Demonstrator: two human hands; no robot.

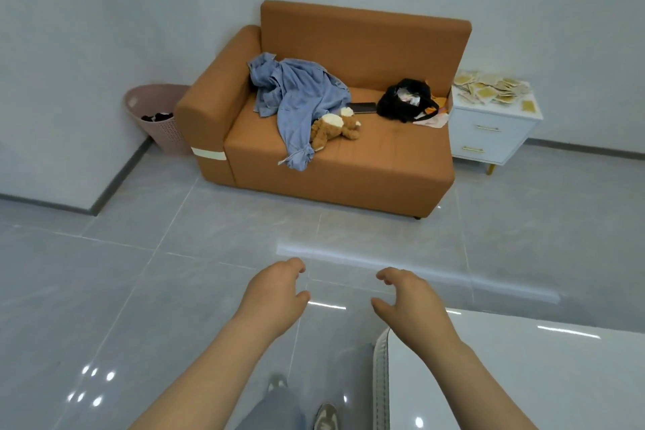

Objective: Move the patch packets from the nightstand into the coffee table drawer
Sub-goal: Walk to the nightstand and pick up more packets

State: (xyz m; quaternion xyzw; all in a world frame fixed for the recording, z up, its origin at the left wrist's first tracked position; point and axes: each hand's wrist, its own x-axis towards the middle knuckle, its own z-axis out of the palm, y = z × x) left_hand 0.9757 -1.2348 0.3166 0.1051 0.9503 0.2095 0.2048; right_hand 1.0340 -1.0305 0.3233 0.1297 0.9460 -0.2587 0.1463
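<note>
Head view: both hands empty, packets heaped on the nightstand across the room.

Patch packets [492, 89] lie flat in a loose heap on top of the white nightstand [502, 136], just beside the right end of the orange sofa [349, 171]. They point every which way, so no shared long axis shows, and one packet [528, 105] lies apart near the top's front right corner. The left hand [275, 293] and right hand [408, 300] hover over the glossy grey tiled floor [139, 290], fingers loosely curled, holding nothing. The right forearm crosses a corner of the white coffee table [523, 377]. A blue shirt [296, 94], a teddy bear [335, 127] and a black bag [405, 101] lie on the sofa seat. A pink basket [157, 115] stands by the sofa's left arm.
</note>
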